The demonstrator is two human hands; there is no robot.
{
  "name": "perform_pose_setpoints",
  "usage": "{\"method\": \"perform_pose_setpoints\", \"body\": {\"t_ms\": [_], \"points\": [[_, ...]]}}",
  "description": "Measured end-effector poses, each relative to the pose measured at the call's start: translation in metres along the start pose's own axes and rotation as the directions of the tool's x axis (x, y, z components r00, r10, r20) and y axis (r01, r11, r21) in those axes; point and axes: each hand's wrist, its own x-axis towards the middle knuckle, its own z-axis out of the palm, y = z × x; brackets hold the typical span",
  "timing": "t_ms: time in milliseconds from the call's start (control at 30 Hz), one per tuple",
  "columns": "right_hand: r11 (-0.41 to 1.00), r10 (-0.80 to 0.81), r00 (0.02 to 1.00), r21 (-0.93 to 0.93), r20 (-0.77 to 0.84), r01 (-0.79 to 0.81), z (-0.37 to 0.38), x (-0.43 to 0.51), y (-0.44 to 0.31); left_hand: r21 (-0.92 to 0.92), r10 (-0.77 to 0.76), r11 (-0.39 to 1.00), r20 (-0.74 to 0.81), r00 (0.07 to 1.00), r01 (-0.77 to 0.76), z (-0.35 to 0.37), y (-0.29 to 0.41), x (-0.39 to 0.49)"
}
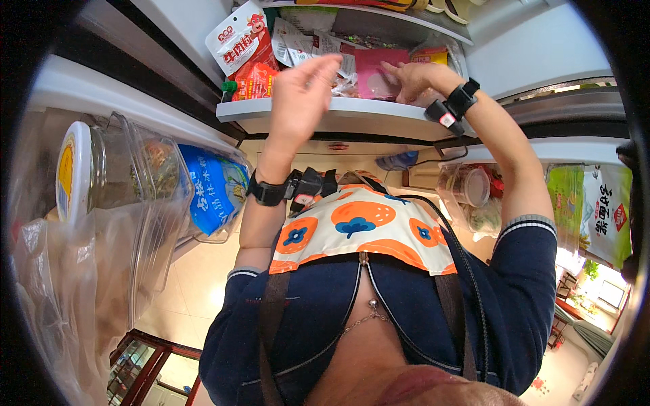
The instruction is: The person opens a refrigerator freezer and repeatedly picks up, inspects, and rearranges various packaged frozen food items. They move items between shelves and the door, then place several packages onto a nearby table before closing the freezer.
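An open refrigerator drawer [325,114] full of packets lies in front of me. My right hand [414,81] reaches into it, its fingers touching a pink packet [375,71]; whether they grip it is unclear. Over the drawer's front rim hovers my left hand [307,86], fingers curled, with no object visible in it. To its left are a red and white snack pouch [241,43] and an orange-red pouch with a green cap [256,82]. Silver-white packets [294,43] lie behind the left hand, and a yellow and red packet [431,57] is beyond the right hand.
The left door's bins hold a white-lidded jar [76,170] and a blue bag [210,188]. In the right door's bins stand a round plastic tub [469,186] and a green and white bag [604,208]. A shelf edge [431,23] crosses above the drawer.
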Motion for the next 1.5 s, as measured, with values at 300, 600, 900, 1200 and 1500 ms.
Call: {"method": "perform_pose_setpoints", "body": {"t_ms": [300, 600, 900, 1200, 1500], "points": [[0.963, -0.161, 0.975, -0.192, 0.152, 0.189, -0.050, 0.025, 0.013, 0.876, 0.022, 0.431, 0.232, 0.972, -0.219, 0.024, 0.003, -0.021], [0.836, -0.370, 0.928, -0.450, -0.040, 0.314, 0.049, 0.061, 0.020, 0.862, -0.005, 0.485, 0.171, 0.985, -0.147, 0.022, -0.004, -0.021], [0.857, -0.515, 0.829, -0.159, -0.216, 0.491, -0.031, 0.072, 0.040, 0.721, -0.015, 0.692, 0.056, 0.998, -0.031, 0.012, -0.001, -0.010], [0.861, -0.399, 0.630, -0.036, -0.667, 0.507, -0.074, -0.022, -0.022, 0.472, -0.004, 0.881, 0.051, 0.999, -0.021, 0.017, -0.012, 0.040], [0.830, 0.017, 0.653, 0.375, -0.757, 0.413, -0.072, -0.061, -0.049, 0.387, -0.103, 0.920, 0.083, 0.991, 0.063, 0.003, -0.010, 0.039]]}}
